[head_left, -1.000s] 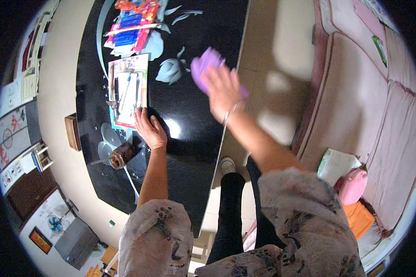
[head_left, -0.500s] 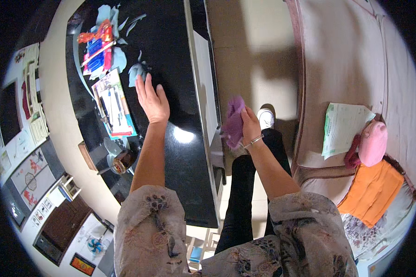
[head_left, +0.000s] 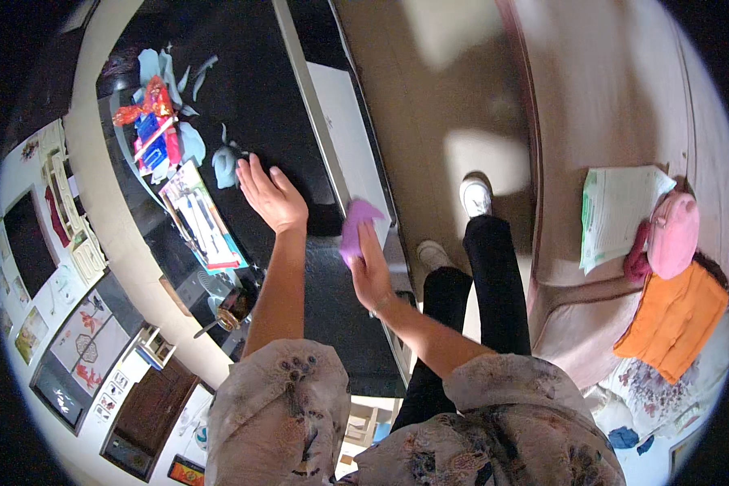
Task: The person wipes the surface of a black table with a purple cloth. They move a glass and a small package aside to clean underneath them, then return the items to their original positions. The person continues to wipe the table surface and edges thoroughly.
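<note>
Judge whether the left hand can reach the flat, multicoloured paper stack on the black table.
Probably yes: the left hand, fingers extended, is near the paper stack, with nothing visible standing between them.

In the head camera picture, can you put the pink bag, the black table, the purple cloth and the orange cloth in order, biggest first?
1. Black table
2. Orange cloth
3. Pink bag
4. Purple cloth, counting only the part that shows
</note>
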A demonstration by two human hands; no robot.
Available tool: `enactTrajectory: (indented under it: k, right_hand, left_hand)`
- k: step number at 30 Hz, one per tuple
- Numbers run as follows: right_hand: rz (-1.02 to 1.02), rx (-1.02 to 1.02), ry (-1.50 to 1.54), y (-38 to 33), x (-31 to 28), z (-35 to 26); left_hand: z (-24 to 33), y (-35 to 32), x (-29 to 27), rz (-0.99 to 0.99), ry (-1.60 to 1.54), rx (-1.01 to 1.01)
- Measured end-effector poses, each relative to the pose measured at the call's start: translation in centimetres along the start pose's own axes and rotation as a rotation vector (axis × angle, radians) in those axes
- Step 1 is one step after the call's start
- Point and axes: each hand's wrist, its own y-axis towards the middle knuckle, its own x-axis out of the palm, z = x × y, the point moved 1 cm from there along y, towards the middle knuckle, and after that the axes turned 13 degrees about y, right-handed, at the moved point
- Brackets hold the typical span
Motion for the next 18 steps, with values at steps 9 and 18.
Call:
enactTrajectory:
  k: [9,18]
  right_hand:
    - [0.271,-0.158,-0.001,20.3,3.0,-3.7]
    - [0.135,0.258,0.100,13.1,-0.2,-2.9]
  left_hand:
    - [0.7,0.5,-0.5,-0.073,0.012,-0.052]
    - [1.2,0.7,-1.2,-0.138,-0.010,-0.114]
